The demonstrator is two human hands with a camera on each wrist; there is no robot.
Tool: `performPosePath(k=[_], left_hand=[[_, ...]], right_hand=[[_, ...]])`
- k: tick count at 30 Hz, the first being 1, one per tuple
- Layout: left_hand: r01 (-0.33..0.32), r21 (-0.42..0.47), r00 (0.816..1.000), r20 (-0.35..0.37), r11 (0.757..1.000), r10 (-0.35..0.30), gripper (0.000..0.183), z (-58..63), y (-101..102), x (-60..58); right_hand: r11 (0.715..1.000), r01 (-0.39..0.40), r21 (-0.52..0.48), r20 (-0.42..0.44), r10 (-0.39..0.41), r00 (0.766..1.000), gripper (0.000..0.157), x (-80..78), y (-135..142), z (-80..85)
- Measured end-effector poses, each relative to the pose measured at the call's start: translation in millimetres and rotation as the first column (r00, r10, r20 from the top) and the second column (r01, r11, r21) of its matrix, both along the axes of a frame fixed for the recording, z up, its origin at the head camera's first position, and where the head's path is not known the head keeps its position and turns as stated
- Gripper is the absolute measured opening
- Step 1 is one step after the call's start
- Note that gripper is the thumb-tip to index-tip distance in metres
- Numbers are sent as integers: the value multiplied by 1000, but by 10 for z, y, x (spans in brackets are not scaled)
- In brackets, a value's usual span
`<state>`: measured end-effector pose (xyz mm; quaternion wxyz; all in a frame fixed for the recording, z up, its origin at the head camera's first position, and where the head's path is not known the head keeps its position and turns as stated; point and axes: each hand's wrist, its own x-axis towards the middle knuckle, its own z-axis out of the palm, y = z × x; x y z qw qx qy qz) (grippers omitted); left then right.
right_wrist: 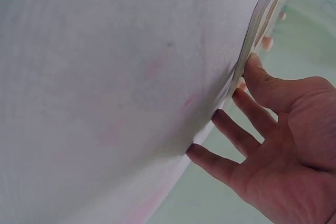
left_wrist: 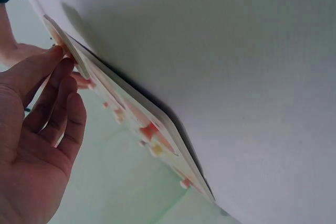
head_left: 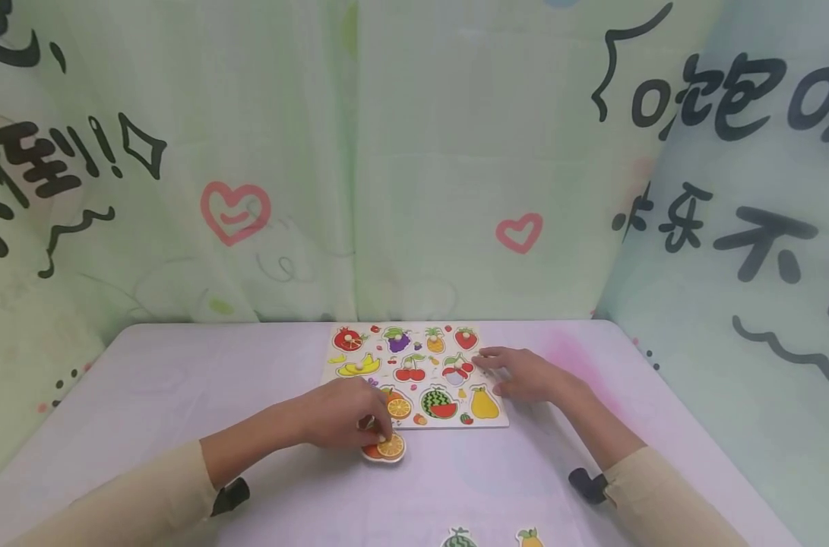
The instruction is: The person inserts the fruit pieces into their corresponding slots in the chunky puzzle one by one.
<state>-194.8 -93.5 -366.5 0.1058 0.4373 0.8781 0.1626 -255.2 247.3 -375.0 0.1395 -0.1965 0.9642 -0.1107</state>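
Note:
My left hand (head_left: 342, 414) pinches a flat orange-fruit puzzle piece (head_left: 390, 448) between thumb and fingertips, just in front of the puzzle board (head_left: 448, 424). In the left wrist view this piece (left_wrist: 68, 48) is seen edge-on, tilted, with the other fingers loosely bent below the thumb. The board lies flat and carries rows of fruit pictures, several with small knobs. At its right edge is my right hand (head_left: 526, 374), fingers spread. The right wrist view shows its thumb and index fingertip touching the board's side (right_wrist: 242, 61), while the other fingertips rest on the table.
Two loose pieces, a watermelon (head_left: 459, 541) and a yellow fruit (head_left: 529, 539), lie at the near edge of the view. The white tabletop (head_left: 455, 479) is bounded by printed curtains (head_left: 414, 152) behind and on both sides. Dark straps (head_left: 231, 497) show at both wrists.

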Motion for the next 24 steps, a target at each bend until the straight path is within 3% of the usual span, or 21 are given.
performPosePath(k=[11,24], left_hand=[[-53,21,998,-38,998,53,9,-50,4,-327],[-92,29,994,-53,995,94,12,-96,73,-481]], right_hand=[[1000,17,-10,17,-17,1000,61,10,-22,32],[1000,29,-8,25,-29,999,62,7,-16,0]])
